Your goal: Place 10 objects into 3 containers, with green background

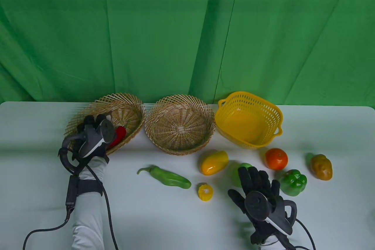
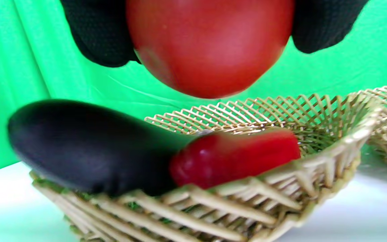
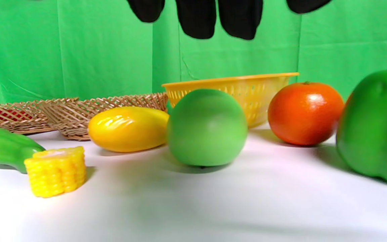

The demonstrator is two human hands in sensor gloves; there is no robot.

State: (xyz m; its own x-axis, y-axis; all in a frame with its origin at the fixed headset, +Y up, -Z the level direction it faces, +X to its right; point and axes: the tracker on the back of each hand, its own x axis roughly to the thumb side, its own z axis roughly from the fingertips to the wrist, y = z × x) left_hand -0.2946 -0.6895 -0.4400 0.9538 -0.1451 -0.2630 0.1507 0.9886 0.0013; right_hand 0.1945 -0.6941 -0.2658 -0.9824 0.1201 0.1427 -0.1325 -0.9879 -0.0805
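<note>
1. Two things already sit in the left wicker basket (image 2: 314,188): a dark eggplant (image 2: 86,148) and a red pepper (image 2: 233,158).
2. Left hand (image 1: 95,137) holds a red tomato (image 2: 210,43) right above them, so lower it into the open right side before letting go.
3. Right hand (image 1: 259,194) hovers spread over the green apple (image 3: 207,127) on the bench, grip wide and holding nothing.
</note>
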